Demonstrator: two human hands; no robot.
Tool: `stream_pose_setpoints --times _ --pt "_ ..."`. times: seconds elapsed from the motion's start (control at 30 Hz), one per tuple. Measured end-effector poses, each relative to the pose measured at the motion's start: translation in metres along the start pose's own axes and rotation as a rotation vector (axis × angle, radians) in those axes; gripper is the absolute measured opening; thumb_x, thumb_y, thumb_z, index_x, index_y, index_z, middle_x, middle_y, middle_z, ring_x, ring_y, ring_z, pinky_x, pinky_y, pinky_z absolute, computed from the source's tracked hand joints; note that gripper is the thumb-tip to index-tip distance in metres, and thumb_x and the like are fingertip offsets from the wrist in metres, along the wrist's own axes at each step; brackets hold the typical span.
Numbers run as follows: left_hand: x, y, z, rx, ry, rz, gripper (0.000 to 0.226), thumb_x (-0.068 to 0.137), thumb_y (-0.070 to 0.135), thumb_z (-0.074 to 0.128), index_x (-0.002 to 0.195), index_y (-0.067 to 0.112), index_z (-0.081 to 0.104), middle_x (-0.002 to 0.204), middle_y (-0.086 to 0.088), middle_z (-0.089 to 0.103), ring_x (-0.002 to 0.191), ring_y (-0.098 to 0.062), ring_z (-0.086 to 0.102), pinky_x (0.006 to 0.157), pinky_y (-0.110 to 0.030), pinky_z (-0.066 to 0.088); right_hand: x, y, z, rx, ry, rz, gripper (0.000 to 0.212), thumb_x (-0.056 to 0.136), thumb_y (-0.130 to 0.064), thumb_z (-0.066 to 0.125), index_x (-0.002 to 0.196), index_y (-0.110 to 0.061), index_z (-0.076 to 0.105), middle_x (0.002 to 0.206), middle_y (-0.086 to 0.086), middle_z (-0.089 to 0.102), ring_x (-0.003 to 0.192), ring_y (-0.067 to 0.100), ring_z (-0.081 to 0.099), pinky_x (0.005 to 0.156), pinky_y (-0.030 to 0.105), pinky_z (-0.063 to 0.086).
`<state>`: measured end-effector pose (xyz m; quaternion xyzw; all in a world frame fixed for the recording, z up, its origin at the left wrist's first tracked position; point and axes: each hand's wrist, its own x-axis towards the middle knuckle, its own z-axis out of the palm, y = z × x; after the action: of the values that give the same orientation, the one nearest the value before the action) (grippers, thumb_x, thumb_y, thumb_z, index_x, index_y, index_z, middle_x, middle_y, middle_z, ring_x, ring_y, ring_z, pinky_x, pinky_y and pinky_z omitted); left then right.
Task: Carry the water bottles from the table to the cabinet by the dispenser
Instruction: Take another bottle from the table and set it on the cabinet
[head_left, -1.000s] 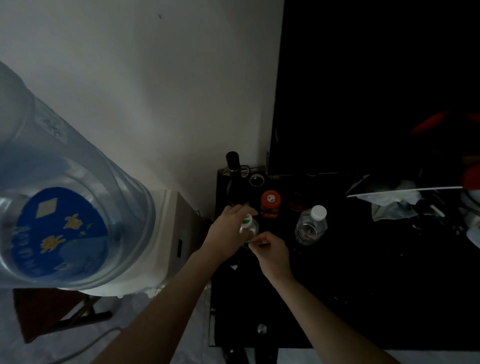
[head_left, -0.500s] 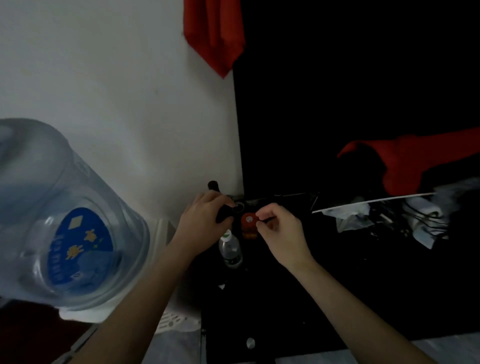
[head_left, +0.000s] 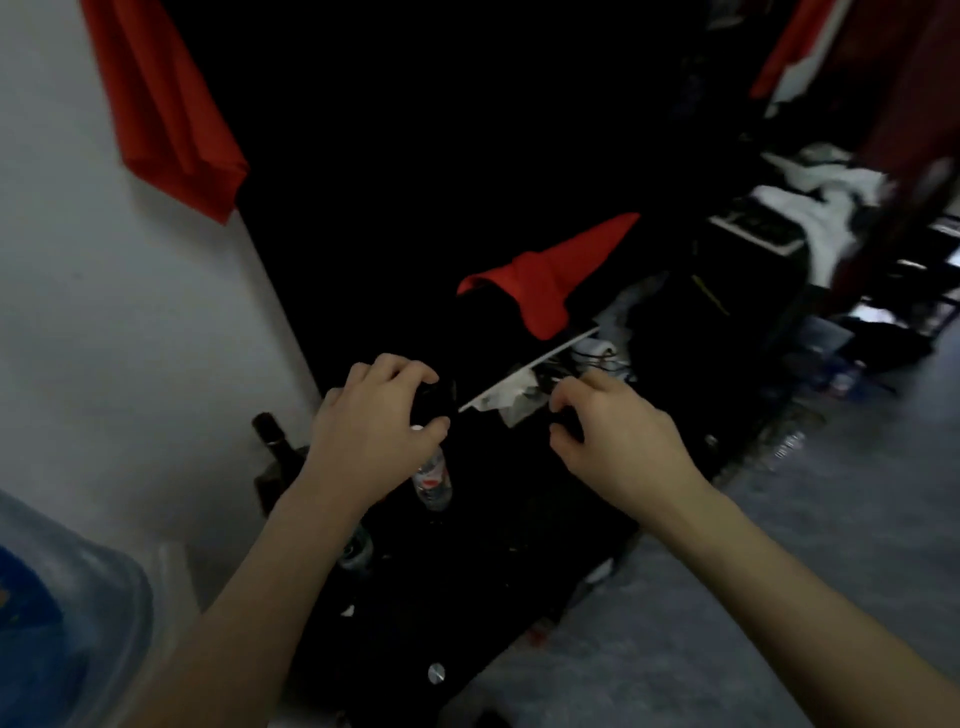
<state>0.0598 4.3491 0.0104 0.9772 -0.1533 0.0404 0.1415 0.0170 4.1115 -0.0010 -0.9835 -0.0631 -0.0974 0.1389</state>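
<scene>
- The cabinet (head_left: 498, 561) is a low black unit with a glossy dark top, set against the white wall (head_left: 130, 338); a small round silver knob (head_left: 436, 673) shows on its near front.
- A clear plastic water bottle (head_left: 432, 480) stands upright on the cabinet top — small, with a pale label carrying a red patch; its cap is hidden behind the left thumb.
- A second clear bottle (head_left: 357, 551) appears to stand nearer the camera, mostly hidden behind the left forearm; only a blurred glassy patch shows.
- The left hand (head_left: 374, 431) hovers above the first bottle, fingers curled with the thumb tucked under; the space inside is dark, so I cannot tell whether it holds anything.
- The right hand (head_left: 618, 436) is just to the right, fingers loosely bent downward with nothing visible in them, well apart from the bottle.
- A dark glass bottle (head_left: 275, 452) stands at the cabinet's left rear corner, close to the wall.
- The big blue-tinted dispenser jug (head_left: 72, 613) fills the lower left corner.
- Red cloth (head_left: 550, 280) drapes over something dark behind the hands — more red fabric (head_left: 171, 114) hangs on the wall.
</scene>
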Motion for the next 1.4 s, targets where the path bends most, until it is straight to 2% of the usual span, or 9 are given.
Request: stream_pose_setpoints --times 0.2,0.27,0.33,0.47,0.67,0.77,0.97,1.13,1.4 --pt "-0.021 0.07 0.02 0.095 -0.089 0.124 0.06 0.091 0.052 0.061 0.144 0.033 0.04 0.15 0.007 0.034 0.136 -0.022 0.034 0.107 -0.041 0.037 -0.094 0.032 -0.031 -0.156 0.007 0.285 0.025 0.095 -0.035 0.056 0.118 -0.024 0.056 0.115 -0.003 0.053 0.11 0.021 0.054 0.063 0.033 0.044" --pt "-0.028 0.091 0.028 0.102 -0.095 0.174 0.062 0.089 0.052 0.062 0.144 0.033 0.04 0.151 0.006 0.033 0.137 -0.021 0.034 0.108 -0.04 0.035 -0.122 0.04 -0.041 -0.243 0.013 0.36 0.025 0.095 -0.034 0.054 0.117 -0.022 0.057 0.114 0.0 0.055 0.108 0.023 0.055 0.061 0.032 0.04" --pt "-0.037 0.115 0.035 0.088 -0.075 0.241 0.061 0.09 0.052 0.06 0.143 0.032 0.041 0.151 0.005 0.033 0.137 -0.021 0.034 0.109 -0.04 0.033 -0.148 0.048 -0.051 -0.298 0.026 0.435 0.026 0.095 -0.034 0.054 0.117 -0.021 0.057 0.115 0.001 0.056 0.109 0.024 0.055 0.062 0.033 0.042" --pt "-0.052 0.161 0.046 0.118 -0.07 0.394 0.058 0.092 0.051 0.056 0.144 0.03 0.041 0.153 0.003 0.033 0.141 -0.022 0.031 0.112 -0.041 0.03 -0.193 0.063 -0.071 -0.308 0.06 0.6 0.026 0.096 -0.035 0.053 0.118 -0.021 0.056 0.119 0.001 0.057 0.112 0.024 0.055 0.071 0.037 0.051" --pt "-0.065 0.229 0.058 0.106 -0.104 0.569 0.058 0.093 0.053 0.054 0.145 0.03 0.04 0.158 0.001 0.028 0.144 -0.023 0.028 0.115 -0.041 0.027 -0.259 0.089 -0.095 -0.283 0.084 0.821 0.039 0.097 -0.041 0.051 0.131 -0.022 0.051 0.131 0.0 0.054 0.119 0.023 0.053 0.077 0.037 0.05" --pt "-0.071 0.268 0.065 0.092 -0.131 0.646 0.061 0.091 0.059 0.052 0.145 0.032 0.04 0.161 0.002 0.024 0.147 -0.022 0.024 0.118 -0.043 0.021 -0.29 0.106 -0.103 -0.263 0.13 0.889 0.045 0.097 -0.042 0.051 0.137 -0.024 0.047 0.138 -0.001 0.05 0.122 0.022 0.051 0.077 0.036 0.05" --pt "-0.087 0.354 0.087 0.1 -0.192 0.769 0.066 0.091 0.064 0.049 0.148 0.033 0.036 0.166 0.001 0.016 0.151 -0.022 0.017 0.123 -0.045 0.014 -0.349 0.142 -0.118 -0.234 0.185 1.035 0.057 0.095 -0.046 0.053 0.144 -0.022 0.04 0.153 0.002 0.04 0.135 0.025 0.043 0.098 0.042 0.045" --pt "-0.109 0.434 0.114 0.12 -0.216 0.858 0.07 0.088 0.066 0.051 0.148 0.033 0.036 0.166 0.002 0.017 0.15 -0.021 0.019 0.121 -0.045 0.017 -0.404 0.18 -0.133 -0.218 0.17 1.169 0.065 0.094 -0.052 0.051 0.149 -0.022 0.033 0.16 0.005 0.03 0.143 0.027 0.035 0.109 0.044 0.037" --pt "-0.155 0.578 0.153 0.161 -0.205 0.951 0.064 0.09 0.063 0.049 0.145 0.033 0.039 0.163 0.002 0.023 0.146 -0.021 0.027 0.117 -0.04 0.022 -0.505 0.266 -0.177 -0.213 0.183 1.292 0.063 0.094 -0.052 0.051 0.147 -0.022 0.034 0.159 0.006 0.029 0.142 0.027 0.034 0.108 0.044 0.036"
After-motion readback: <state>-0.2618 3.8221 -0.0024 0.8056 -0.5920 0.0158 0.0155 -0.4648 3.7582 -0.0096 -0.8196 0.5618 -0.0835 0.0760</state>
